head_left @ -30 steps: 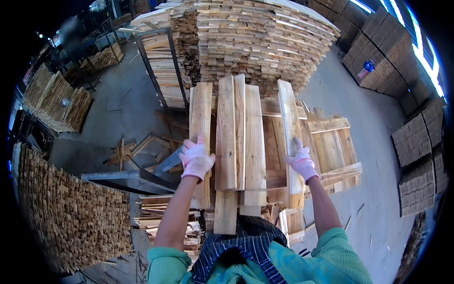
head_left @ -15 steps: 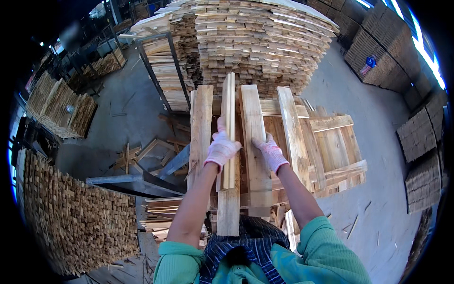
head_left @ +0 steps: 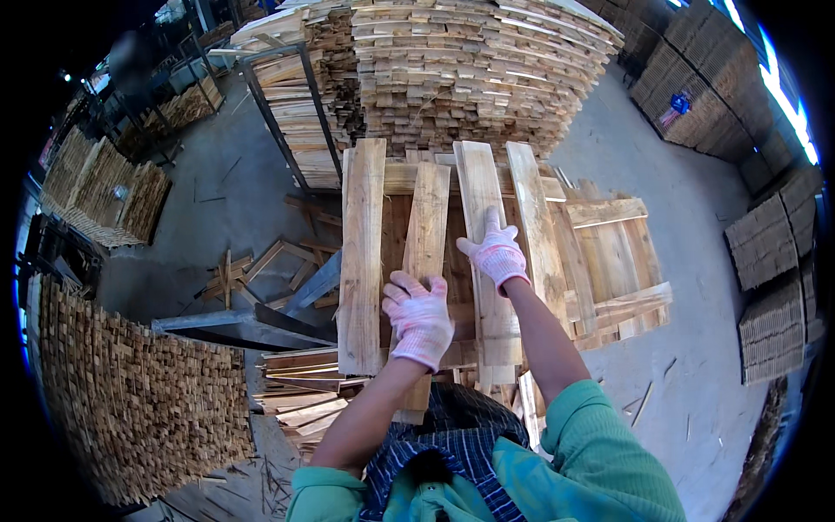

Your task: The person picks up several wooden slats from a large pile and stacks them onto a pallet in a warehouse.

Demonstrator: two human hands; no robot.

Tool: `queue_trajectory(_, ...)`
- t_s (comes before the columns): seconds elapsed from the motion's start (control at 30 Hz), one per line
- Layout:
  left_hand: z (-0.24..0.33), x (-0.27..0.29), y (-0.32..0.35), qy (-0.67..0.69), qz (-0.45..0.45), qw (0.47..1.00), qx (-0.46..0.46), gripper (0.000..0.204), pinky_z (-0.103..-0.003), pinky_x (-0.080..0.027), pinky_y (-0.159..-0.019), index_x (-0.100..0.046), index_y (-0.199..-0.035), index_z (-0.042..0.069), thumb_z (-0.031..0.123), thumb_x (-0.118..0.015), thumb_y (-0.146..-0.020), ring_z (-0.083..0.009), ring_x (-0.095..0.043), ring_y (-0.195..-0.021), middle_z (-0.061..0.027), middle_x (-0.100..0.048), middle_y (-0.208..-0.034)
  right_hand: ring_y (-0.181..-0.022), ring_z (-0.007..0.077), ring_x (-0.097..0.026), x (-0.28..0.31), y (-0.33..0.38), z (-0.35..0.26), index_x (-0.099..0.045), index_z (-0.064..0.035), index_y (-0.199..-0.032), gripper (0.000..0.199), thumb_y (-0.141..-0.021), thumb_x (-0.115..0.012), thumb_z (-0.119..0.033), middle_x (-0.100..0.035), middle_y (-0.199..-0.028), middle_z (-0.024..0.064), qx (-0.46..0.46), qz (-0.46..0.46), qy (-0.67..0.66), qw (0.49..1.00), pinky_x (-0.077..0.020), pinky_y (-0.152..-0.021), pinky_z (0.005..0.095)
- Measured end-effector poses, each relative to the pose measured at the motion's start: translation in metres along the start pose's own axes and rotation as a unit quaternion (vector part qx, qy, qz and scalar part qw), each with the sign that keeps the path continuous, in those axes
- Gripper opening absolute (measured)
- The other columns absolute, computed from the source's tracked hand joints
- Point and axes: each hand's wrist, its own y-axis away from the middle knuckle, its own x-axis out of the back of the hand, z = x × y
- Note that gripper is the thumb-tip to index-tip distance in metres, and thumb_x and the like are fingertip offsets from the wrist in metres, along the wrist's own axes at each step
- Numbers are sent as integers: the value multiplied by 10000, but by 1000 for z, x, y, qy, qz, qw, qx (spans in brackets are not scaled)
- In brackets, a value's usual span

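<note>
Pale wooden planks lie side by side under your two gloved hands.

Your left hand (head_left: pixel 420 317), in a pink-and-white knit glove, lies flat with fingers spread on the narrow pale plank (head_left: pixel 425 252) second from the left, near its close end. Your right hand (head_left: pixel 496 252), gloved the same, presses flat with fingers spread on the wider pale plank (head_left: pixel 484 209) just to the right, further up its length. Neither hand pinches anything. The two planks run away from you, almost parallel, with a dark gap between them. A broad plank (head_left: pixel 362 252) lies at the far left and a slimmer one (head_left: pixel 537 217) at the right, all resting on a wooden pallet frame (head_left: pixel 622 261). Beyond them rises a tall stack of cut boards (head_left: pixel 478 61).
</note>
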Motion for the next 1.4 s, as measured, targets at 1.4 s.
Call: queue_trajectory(1.4, -158, -38, -89, 337, 55, 933, 113, 619, -492, -457, -1029, -277, -1558, 93, 447, -338, -1053, -434, -571, -1240, -278, -537, -1412, -1347, 461, -485, -8, 15, -87, -184, -124, -1615, 993, -874, -638, -605, -378, -1504, 362, 121, 15, -14, 992, -408, -1119, 475)
